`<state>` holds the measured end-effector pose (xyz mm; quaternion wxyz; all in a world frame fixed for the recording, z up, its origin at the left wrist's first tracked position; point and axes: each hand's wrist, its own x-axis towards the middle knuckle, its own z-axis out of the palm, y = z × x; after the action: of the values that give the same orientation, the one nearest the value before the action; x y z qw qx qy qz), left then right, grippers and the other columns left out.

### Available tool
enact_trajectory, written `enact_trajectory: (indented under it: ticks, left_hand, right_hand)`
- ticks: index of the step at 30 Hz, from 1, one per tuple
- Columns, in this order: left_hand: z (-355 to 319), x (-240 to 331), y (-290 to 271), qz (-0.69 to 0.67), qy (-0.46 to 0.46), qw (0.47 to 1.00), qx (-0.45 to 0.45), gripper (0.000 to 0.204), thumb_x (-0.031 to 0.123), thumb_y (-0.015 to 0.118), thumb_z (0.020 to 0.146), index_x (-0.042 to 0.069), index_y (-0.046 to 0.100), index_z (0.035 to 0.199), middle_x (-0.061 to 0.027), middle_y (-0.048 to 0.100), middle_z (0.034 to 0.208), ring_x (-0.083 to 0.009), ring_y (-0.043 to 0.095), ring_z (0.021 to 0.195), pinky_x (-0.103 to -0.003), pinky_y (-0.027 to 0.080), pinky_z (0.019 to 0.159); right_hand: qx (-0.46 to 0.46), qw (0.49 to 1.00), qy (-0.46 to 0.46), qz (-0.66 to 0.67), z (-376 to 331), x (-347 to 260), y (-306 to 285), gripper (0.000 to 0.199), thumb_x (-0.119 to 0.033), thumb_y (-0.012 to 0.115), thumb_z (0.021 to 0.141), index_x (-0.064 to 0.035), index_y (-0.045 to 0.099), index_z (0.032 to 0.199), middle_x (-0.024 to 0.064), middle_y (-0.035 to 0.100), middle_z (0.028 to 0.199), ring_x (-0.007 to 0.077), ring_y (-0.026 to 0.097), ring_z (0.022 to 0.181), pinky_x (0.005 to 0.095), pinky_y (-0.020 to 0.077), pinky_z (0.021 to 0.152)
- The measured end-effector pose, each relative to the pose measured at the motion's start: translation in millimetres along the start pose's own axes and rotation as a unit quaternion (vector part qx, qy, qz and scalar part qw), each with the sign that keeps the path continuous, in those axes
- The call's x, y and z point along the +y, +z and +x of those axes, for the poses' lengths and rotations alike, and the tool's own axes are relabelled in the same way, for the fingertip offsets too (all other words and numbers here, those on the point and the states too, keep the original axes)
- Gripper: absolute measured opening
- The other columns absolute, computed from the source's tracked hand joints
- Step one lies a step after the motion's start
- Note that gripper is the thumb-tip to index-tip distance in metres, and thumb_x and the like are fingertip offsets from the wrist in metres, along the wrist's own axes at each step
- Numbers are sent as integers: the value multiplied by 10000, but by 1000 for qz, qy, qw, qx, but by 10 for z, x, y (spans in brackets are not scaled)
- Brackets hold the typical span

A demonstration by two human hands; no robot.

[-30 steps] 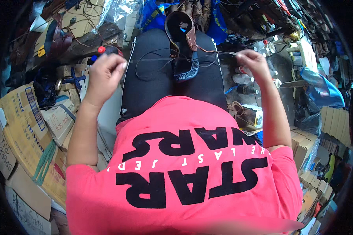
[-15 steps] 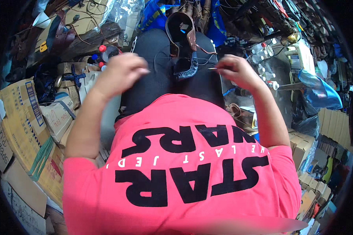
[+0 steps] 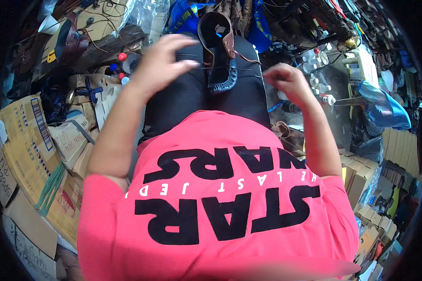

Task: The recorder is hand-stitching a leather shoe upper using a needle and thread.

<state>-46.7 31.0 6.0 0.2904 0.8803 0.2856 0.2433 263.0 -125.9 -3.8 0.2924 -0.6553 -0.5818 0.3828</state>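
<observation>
Between my thighs stands a shoe-like leather piece (image 3: 230, 42), brown at its upper edge, with a dark hollow and a gathered black rim (image 3: 226, 86) at its near end. Thin dark thread (image 3: 246, 75) stretches from it toward my right hand (image 3: 288, 83), whose fingers are curled and pinched at the thread's end. Any needle there is too small to make out. Left of the leather piece hovers my left hand (image 3: 164, 61), slightly blurred, its thumb and fingers apart. Fine thread lines also run near its fingertips, but I cannot see it gripping them.
Cardboard boxes (image 3: 21, 140) are stacked at my left, with red-capped bottles (image 3: 122, 57) beyond them. Clear plastic bottles (image 3: 321, 86) and a blue plastic bag (image 3: 384, 107) lie at the right. A brown leather shoe (image 3: 286, 133) sits beside my right thigh.
My left hand has moved right and farther away, toward the leather piece, and its fingers have spread. The right hand has shifted slightly right; the needle-like tip at its fingers no longer shows.
</observation>
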Motion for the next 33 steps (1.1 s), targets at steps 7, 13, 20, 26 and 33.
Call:
enact_trajectory:
  ticks: [7,13,20,26,33]
  left_hand:
    - [647,29,610,-97,-27,987,-125,648,296,832,632,61,508,1142,-157,596,1104,-299,564,1084,-346,435,912]
    - [732,6,609,-68,-16,968,-240,396,187,813,662,63,667,1009,-89,601,943,-234,591,940,-312,450,864]
    - [693,-127,720,-219,-38,940,-258,262,97,765,715,37,697,961,-37,602,960,-163,576,937,-292,434,882]
    - [660,-144,742,-264,-42,932,-244,249,58,745,728,16,693,968,-29,607,970,-152,575,932,-279,424,897]
    - [688,-112,672,-249,-25,927,-278,224,71,718,756,21,694,973,-46,606,996,-163,578,964,-286,432,907]
  right_hand:
    - [-5,990,-106,-97,544,-277,220,130,-11,692,773,-63,695,893,53,635,845,158,626,815,270,494,741]
    - [-47,986,-125,-95,591,-186,203,123,-5,694,773,-59,691,884,31,609,843,150,624,811,264,491,742]
    - [-47,989,-127,-58,560,-184,228,121,11,685,776,-51,694,879,31,611,834,142,624,812,261,495,740]
    - [-36,989,-123,-67,537,-175,223,154,-32,723,749,-96,717,888,48,640,847,169,647,810,273,512,728]
    - [-3,985,-156,-76,479,-159,331,113,-18,698,782,-68,705,883,43,621,843,171,630,795,274,492,708]
